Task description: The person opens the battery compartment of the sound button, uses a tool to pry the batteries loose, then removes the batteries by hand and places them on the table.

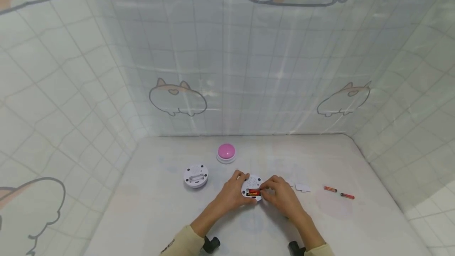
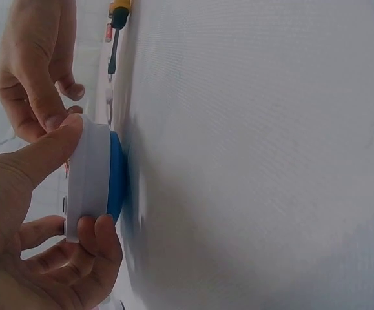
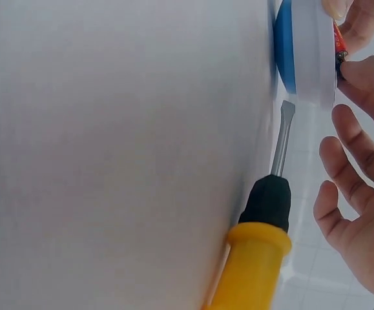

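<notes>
A round white device (image 1: 251, 180) lies face down, its blue button (image 2: 116, 174) against the table and its speaker holes and battery bay upward. My left hand (image 1: 232, 191) grips its rim, thumb on the near edge and fingers around the far side. Red-and-black batteries (image 1: 253, 192) show in the bay. From the right, my right hand (image 1: 283, 197) pinches the end of a battery (image 3: 340, 46) between thumb and forefinger, over the bay. Its other fingers are spread, curved and hold nothing. The fingers partly cover the battery's right end.
Left of the hands, a second white device (image 1: 196, 180) lies upturned with its bay uncovered. A pink-topped button (image 1: 226, 152) stands behind. Small white covers (image 1: 302, 187) and two loose batteries (image 1: 330, 189) lie to the right. A yellow-handled screwdriver (image 3: 254, 258) lies below the right hand.
</notes>
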`<state>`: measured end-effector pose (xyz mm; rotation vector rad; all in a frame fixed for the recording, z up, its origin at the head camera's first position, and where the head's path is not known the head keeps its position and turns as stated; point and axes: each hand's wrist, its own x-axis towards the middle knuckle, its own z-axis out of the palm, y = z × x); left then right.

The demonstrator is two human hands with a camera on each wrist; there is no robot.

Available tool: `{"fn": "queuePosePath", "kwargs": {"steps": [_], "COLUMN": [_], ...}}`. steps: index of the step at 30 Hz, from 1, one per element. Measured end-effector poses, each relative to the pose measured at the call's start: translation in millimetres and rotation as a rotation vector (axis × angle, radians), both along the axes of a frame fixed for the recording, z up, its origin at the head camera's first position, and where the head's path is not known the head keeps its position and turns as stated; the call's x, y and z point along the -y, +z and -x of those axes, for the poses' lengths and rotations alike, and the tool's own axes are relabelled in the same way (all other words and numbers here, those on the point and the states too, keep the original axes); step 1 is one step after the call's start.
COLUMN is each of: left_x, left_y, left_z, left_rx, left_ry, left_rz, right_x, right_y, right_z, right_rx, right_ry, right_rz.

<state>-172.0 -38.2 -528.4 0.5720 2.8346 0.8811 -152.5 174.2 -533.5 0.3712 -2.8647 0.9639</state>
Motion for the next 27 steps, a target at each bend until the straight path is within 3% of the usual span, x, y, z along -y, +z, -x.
{"fn": "queuePosePath", "kwargs": {"steps": [12,27], "left_x": [1,1], "left_y": [3.2,1.4], "left_z": [1.1,3.7], "left_rx": [0.034,0.053], "left_ry": [0.006,0.018], "left_rz": [0.004,-0.002], "right_x": [-24,-107], "right_y": [13.6,18.3], "right_z": [-8.2,-29.8], "right_rx": [0.061,0.023], "right_ry": [-0.105,-0.199], "right_rz": [0.028,-0.035]}}
